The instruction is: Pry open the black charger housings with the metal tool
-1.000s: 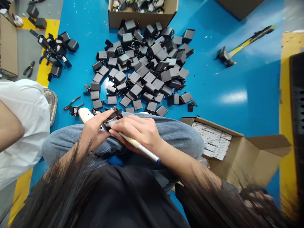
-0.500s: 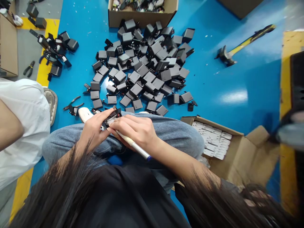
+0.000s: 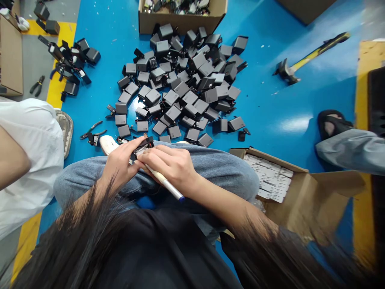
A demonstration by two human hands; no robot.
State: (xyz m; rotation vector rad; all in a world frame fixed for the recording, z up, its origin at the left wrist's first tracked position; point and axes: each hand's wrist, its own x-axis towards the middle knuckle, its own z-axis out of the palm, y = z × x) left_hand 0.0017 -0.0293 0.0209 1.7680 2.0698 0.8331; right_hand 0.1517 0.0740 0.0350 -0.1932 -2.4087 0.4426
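Above my lap, my left hand point(image 3: 120, 159) is closed around a small black plastic casing point(image 3: 147, 141), its inside exposed with a pale part and a bit of red. My right hand point(image 3: 170, 162) grips a pen-like tool point(image 3: 171, 188) with a cream and silver barrel and a blue end. The tool's front end is hidden by my fingers, which press against the casing. Beyond my knees a big pile of dark grey boxy casings point(image 3: 180, 88) covers the blue floor, many with black parts hanging off.
A cardboard box of mixed parts point(image 3: 180, 25) stands behind the pile. To the right are a hammer point(image 3: 309, 60) and a box of white pieces point(image 3: 267, 176). Pliers point(image 3: 92, 130) lie at left, near a seated person in white point(image 3: 30, 160). Another person's foot point(image 3: 333, 124) shows at right.
At right, another person's foot and trouser leg have come into clear view, and the box flap there has shifted. The pen-like tool's blue end has moved slightly left; my grips stay the same.
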